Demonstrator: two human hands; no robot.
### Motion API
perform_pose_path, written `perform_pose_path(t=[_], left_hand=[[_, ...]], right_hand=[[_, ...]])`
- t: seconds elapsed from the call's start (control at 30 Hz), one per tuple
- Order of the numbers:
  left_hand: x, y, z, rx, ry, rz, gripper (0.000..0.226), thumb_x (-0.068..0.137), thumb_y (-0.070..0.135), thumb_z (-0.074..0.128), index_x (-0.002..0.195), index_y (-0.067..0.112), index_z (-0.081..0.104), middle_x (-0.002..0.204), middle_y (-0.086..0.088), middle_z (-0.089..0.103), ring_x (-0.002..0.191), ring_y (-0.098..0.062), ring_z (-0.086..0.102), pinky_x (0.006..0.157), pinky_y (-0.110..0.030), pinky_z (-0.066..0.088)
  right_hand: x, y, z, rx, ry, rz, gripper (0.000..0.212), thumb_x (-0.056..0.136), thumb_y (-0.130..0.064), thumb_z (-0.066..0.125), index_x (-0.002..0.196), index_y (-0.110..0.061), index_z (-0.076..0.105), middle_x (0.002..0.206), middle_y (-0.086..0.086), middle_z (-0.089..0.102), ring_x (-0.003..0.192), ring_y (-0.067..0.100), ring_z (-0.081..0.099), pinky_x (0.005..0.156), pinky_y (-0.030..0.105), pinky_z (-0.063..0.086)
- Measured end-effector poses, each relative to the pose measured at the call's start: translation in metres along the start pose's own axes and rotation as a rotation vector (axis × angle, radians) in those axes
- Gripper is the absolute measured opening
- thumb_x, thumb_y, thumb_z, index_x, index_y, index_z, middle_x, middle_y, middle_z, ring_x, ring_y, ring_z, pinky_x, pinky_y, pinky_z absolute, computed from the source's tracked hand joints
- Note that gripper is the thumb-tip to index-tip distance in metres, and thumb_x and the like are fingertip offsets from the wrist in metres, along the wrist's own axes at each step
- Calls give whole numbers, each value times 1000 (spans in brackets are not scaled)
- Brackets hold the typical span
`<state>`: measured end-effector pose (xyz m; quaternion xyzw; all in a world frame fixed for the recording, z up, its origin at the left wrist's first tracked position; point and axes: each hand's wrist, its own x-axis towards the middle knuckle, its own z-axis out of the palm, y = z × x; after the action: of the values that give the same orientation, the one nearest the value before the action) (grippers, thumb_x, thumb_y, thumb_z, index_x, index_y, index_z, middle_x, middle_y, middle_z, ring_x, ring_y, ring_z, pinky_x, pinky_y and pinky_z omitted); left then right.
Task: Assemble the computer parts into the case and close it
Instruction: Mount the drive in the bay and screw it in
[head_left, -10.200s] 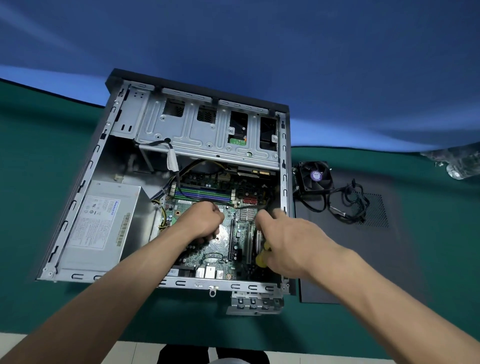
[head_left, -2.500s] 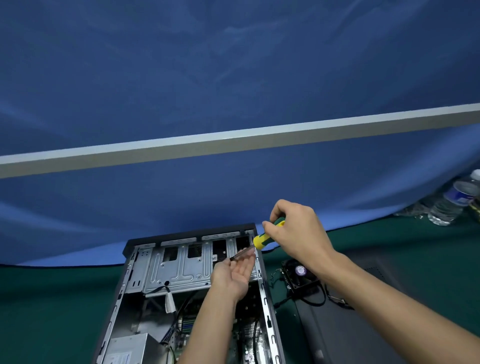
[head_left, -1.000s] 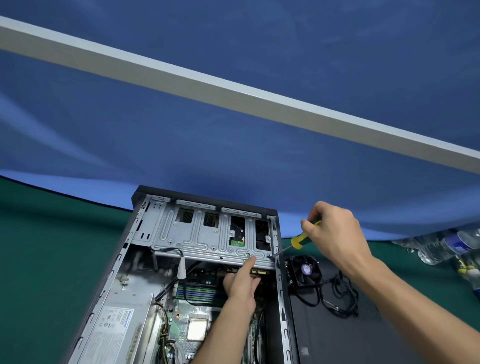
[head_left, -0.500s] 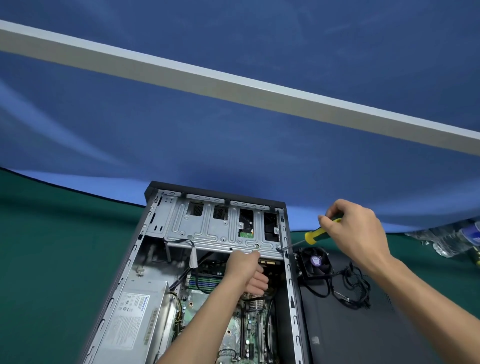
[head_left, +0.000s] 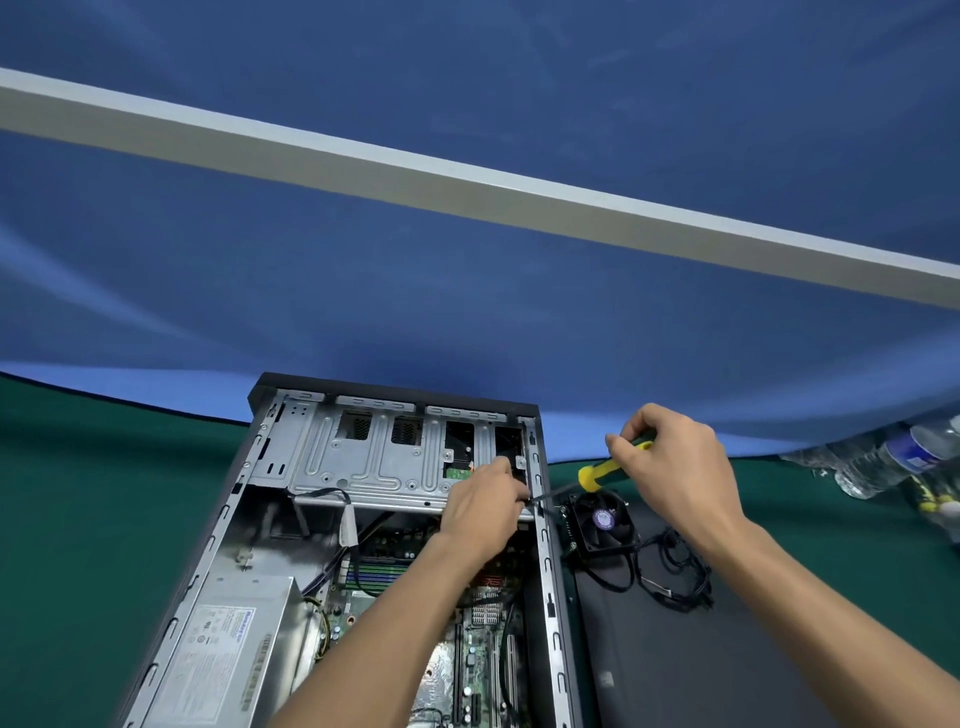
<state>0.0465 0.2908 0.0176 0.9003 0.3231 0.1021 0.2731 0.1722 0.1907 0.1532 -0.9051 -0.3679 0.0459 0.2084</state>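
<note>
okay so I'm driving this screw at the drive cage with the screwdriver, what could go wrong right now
The screwdriver comes in at a slant, so its tip may slip toward the left hand steadying it. A dropped screw could fall onto the motherboard below. The right hand works just above the loose fan.

The case (head_left: 540, 551) has a dark grey outer shell and bare silvery metal inside, the drive cage (head_left: 384, 462) the same dull silver. The power supply (head_left: 223, 654) is grey with a white label printed in fine dark text and a small blue mark. The motherboard (head_left: 483, 660) is green, with black slots, blue and green memory strips and a patch of red connectors. The screwdriver (head_left: 605, 470) has a yellow and green handle and a dark shaft. The fan (head_left: 602, 522) is black with a purple centre sticker, its cable (head_left: 670, 577) black, on a black side panel (head_left: 701, 665). The table cover (head_left: 78, 519) is dark green; the backdrop (head_left: 467, 322) is blue, crossed by a pale grey bar (head_left: 467, 187). The bottle (head_left: 893, 462) is clear with a blue label.
</note>
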Motion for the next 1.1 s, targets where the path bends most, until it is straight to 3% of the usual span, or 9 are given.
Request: perform_pose_path(t=[0.33, 0.43, 0.6, 0.7, 0.87, 1.1], left_hand=[[10, -5, -4, 14, -16, 79, 19, 92, 24, 59, 105, 20, 72, 93, 6, 55, 87, -18, 59, 80, -32, 49], [12, -10, -2, -58, -5, 47, 16, 91, 23, 61, 99, 19, 73, 92, 9, 57, 87, -14, 60, 78, -28, 46], [6, -12, 0, -367, 64, -151, 7, 86, 23, 67, 91, 20, 73, 87, 13, 63, 82, -8, 60, 76, -26, 51], [1, -9, -4, -675, 86, -319, 5, 86, 15, 68, 83, 19, 69, 78, 0, 70, 71, -16, 66, 69, -32, 57], [3, -11, -25, -1111, 58, -495, 3, 84, -6, 63, 86, -7, 64, 71, -14, 68, 47, -13, 60, 45, -21, 51], [6, -24, -38, -1430, 17, -548, 5, 82, -7, 65, 81, -3, 64, 68, -13, 69, 54, -17, 65, 54, -24, 57]], right_hand=[[2, 7, 0, 45, -6, 13, 21, 83, -30, 65, 68, -23, 53, 56, -3, 57, 46, 13, 44, 45, 25, 30], [2, 10, -1, 73, 0, 29, 19, 83, -28, 65, 69, -22, 55, 60, -5, 59, 44, 13, 43, 45, 25, 31], [5, 16, -3, 204, 56, 64, 20, 82, -28, 66, 67, -22, 56, 65, -9, 58, 40, 9, 36, 45, 26, 28], [4, 20, -2, 282, 73, 77, 21, 81, -29, 67, 65, -21, 57, 55, -7, 53, 37, 10, 33, 44, 25, 29], [4, 21, 0, 382, 89, 75, 22, 80, -30, 69, 64, -22, 57, 54, -8, 55, 39, 14, 35, 46, 26, 35], [3, 21, -2, 468, 106, 42, 23, 81, -28, 70, 64, -21, 57, 52, -14, 56, 43, 18, 38, 46, 25, 34]])
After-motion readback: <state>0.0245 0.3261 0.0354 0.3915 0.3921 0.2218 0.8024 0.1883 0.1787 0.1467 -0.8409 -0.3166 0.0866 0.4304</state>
